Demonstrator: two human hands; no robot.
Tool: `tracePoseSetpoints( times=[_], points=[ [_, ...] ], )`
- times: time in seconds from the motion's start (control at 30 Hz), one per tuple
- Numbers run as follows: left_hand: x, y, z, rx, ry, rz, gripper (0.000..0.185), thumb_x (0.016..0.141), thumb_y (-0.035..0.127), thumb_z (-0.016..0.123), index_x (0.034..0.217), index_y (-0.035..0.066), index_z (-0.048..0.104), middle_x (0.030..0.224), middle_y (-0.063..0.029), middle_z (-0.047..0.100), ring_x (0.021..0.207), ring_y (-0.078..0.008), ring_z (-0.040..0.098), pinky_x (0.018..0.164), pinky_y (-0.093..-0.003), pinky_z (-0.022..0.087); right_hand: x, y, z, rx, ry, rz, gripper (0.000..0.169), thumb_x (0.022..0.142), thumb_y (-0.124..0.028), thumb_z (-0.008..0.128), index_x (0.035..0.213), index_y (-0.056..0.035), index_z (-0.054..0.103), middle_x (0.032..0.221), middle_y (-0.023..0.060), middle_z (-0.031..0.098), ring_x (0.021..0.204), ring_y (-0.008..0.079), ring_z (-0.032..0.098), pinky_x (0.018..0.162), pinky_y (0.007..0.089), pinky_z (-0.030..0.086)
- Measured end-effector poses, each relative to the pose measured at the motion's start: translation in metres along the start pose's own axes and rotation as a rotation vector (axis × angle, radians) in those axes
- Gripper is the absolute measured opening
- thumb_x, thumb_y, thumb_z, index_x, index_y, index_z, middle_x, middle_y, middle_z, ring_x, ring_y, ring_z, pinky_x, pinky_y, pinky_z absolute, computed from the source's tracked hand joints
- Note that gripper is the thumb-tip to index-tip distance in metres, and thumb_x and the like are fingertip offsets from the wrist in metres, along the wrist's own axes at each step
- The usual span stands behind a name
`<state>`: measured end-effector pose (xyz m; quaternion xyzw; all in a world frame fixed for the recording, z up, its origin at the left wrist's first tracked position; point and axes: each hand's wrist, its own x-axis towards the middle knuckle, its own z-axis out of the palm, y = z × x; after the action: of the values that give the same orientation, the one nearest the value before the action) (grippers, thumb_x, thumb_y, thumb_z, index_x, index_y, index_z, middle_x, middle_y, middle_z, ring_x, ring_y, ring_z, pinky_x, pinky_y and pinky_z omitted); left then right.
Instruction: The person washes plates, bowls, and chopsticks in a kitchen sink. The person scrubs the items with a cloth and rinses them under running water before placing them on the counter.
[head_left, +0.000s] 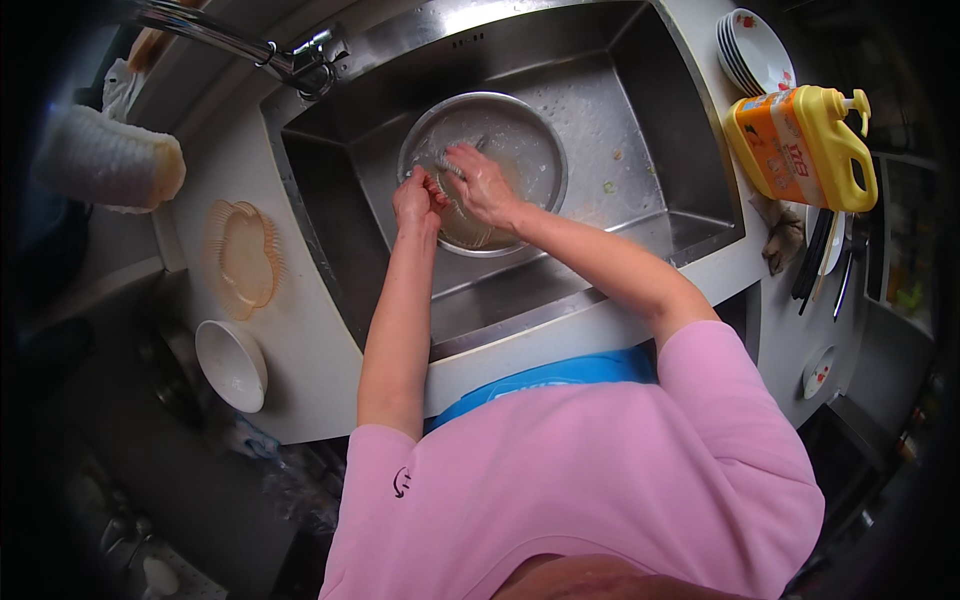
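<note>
A round metal basin (556, 150) holding cloudy water stands in the stainless steel sink (592, 90). Over its left part, my left hand (417, 199) grips the edge of a clear ribbed dish (465, 227), partly under water. My right hand (484, 184) lies over the dish's far side, with a whitish cloth or scrubber (450, 163) under its fingers, only partly visible. On the counter left of the sink lies an amber ribbed plastic dish (244, 259), and a white bowl (232, 366) is nearer to me.
A chrome faucet (300, 64) rises at the sink's back left corner. To the right stand a yellow detergent jug (802, 146), stacked floral plates (757, 52), a crumpled cloth (784, 236) and dark chopsticks (814, 259). A small floral bowl (819, 371) sits nearer.
</note>
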<state>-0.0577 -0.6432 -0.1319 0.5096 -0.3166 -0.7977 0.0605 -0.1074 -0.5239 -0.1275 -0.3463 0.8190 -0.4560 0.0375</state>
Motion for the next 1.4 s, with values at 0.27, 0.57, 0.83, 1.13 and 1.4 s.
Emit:
tracePoseSetpoints(
  times=[0.27,0.57,0.83,1.13,1.4],
  points=[
    [-0.019,-0.003,0.024,0.2,-0.065,0.214,0.033,0.094,0.027,0.043,0.069,0.007,0.049,0.054,-0.0001,0.044,0.039,-0.0097,0.04,0.034,-0.0264,0.032,0.05,0.021,-0.031,-0.019,-0.341,0.358,0.033,0.085,-0.024,0.053,0.11,-0.0031,0.056,0.118,0.0163,0.053,0.114,0.0328,0.046,0.092,0.0438,0.038],
    [-0.041,0.02,0.041,0.308,-0.14,0.233,0.033,0.092,0.031,0.047,0.067,0.01,0.048,0.05,0.0027,0.041,0.035,-0.007,0.034,0.032,-0.0225,0.026,0.053,0.034,-0.044,-0.084,-0.297,0.35,0.035,0.088,-0.034,0.048,0.1,-0.0049,0.061,0.091,0.0127,0.064,0.09,0.0245,0.061,0.071,0.0323,0.046],
    [-0.029,0.046,0.021,0.134,-0.322,0.212,0.03,0.087,0.033,0.058,0.07,0.009,0.054,0.054,0.0033,0.047,0.041,-0.0063,0.041,0.038,-0.0206,0.033,0.057,0.021,-0.116,1.164,-0.44,0.837,0.035,0.084,-0.031,0.061,0.101,-0.0002,0.06,0.088,0.0042,0.063,0.078,0.0129,0.059,0.067,0.0265,0.05],
    [-0.059,0.034,0.036,0.435,-0.078,-0.029,0.061,0.084,0.054,0.051,0.118,0.004,0.048,0.106,-0.0103,0.056,0.091,-0.0159,0.054,0.074,-0.0349,0.049,0.03,-0.031,-0.105,0.493,-0.324,0.361,0.03,0.081,-0.026,0.063,0.096,-0.0003,0.059,0.085,0.01,0.064,0.074,0.0228,0.061,0.066,0.0319,0.047],
    [-0.039,0.004,-0.008,0.376,-0.22,-0.039,0.05,0.088,0.003,0.041,0.135,0.014,0.028,0.098,-0.0148,0.058,0.086,-0.0246,0.061,0.067,-0.0369,0.054,-0.028,-0.021,-0.037,0.234,-0.607,0.067,0.031,0.086,-0.031,0.05,0.099,-0.0034,0.057,0.094,0.0188,0.06,0.09,0.038,0.055,0.079,0.0463,0.043]
  ],
)
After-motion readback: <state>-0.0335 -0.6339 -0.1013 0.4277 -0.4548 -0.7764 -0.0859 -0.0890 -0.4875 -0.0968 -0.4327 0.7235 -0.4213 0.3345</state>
